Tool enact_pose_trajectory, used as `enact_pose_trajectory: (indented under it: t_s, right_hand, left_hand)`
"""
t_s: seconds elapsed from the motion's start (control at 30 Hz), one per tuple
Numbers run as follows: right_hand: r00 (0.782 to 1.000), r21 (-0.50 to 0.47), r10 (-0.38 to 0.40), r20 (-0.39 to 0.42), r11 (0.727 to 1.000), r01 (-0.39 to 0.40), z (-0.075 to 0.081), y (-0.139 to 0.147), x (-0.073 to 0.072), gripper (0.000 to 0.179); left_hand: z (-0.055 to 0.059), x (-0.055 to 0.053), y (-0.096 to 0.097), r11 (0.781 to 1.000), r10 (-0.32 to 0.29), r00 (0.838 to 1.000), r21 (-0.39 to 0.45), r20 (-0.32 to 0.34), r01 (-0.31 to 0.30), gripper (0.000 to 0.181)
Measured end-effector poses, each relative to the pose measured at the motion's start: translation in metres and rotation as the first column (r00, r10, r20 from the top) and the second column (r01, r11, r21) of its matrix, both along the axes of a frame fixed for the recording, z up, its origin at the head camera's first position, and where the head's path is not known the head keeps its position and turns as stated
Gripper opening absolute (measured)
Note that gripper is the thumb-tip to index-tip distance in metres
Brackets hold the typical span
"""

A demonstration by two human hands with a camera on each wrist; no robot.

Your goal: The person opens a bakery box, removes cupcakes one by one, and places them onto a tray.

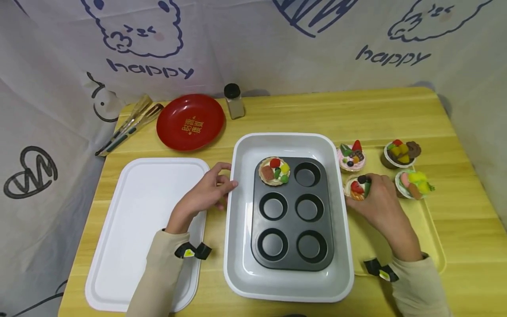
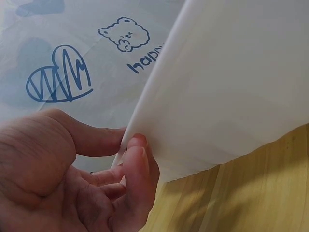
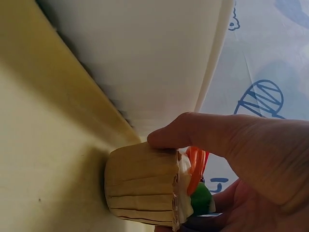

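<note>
A deep white tub [image 1: 240,273] in the middle of the table holds a dark muffin tin [image 1: 292,240]. One fruit-topped cupcake [image 1: 274,171] sits in the tin's far left cup. My left hand [image 1: 207,190] pinches the tub's left rim between thumb and fingers, as the left wrist view shows. On the tub's right side, my right hand [image 1: 380,200] grips a strawberry-topped cupcake [image 3: 142,183] by its pale pleated paper cup. That cupcake is at the yellow tray [image 1: 433,246], beside a pink-frosted cupcake [image 1: 351,157], a chocolate-topped cupcake [image 1: 399,154] and a yellow-topped cupcake [image 1: 413,184].
To the left lies a flat white tray [image 1: 146,229]. Along the back are a red plate [image 1: 190,122], a shaker jar [image 1: 234,102] with a black lid, and tongs [image 1: 130,125]. A printed cloth [image 1: 237,48] hangs behind the table.
</note>
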State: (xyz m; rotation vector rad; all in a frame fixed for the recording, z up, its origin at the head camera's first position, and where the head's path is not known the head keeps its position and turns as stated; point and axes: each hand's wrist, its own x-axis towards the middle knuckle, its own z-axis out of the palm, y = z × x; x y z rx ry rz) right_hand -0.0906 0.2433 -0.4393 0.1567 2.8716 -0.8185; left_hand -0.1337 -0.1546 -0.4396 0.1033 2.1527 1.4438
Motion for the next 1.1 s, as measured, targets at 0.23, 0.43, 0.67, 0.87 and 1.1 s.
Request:
enact_pose_trajectory:
  t_s: [0.23,0.43,0.67,0.87,1.1]
  right_hand:
    - [1.000,-0.015,0.001,-0.032,1.000,-0.002,-0.0039,0.0000,0.0013,0.078]
    - [0.999,-0.013,0.004,-0.042,1.000,-0.004,-0.0055,-0.0005,0.0014,0.079]
    - [0.998,-0.010,0.005,-0.061,1.000,-0.006,-0.0066,-0.0007,0.0016,0.078]
    - [0.998,-0.005,0.010,-0.064,1.000,-0.010,-0.0072,-0.0009,0.0005,0.079]
    - [0.999,-0.003,0.012,-0.050,1.000,-0.013,-0.0064,-0.0013,-0.0003,0.080]
  left_hand:
    - [0.0005,-0.0002,0.0007,1.000,0.003,1.000,-0.004,0.001,-0.003,0.052]
    - [-0.0003,0.0006,0.0005,1.000,0.012,1.000,-0.006,0.002,-0.012,0.051]
    - [-0.0012,-0.0001,0.0004,1.000,0.009,1.000,-0.010,-0.002,-0.009,0.051]
    - [-0.0002,-0.0002,0.0008,1.000,0.012,1.000,-0.009,0.005,-0.012,0.051]
    - [-0.0008,-0.0004,0.0004,1.000,0.012,1.000,-0.004,0.012,-0.012,0.052]
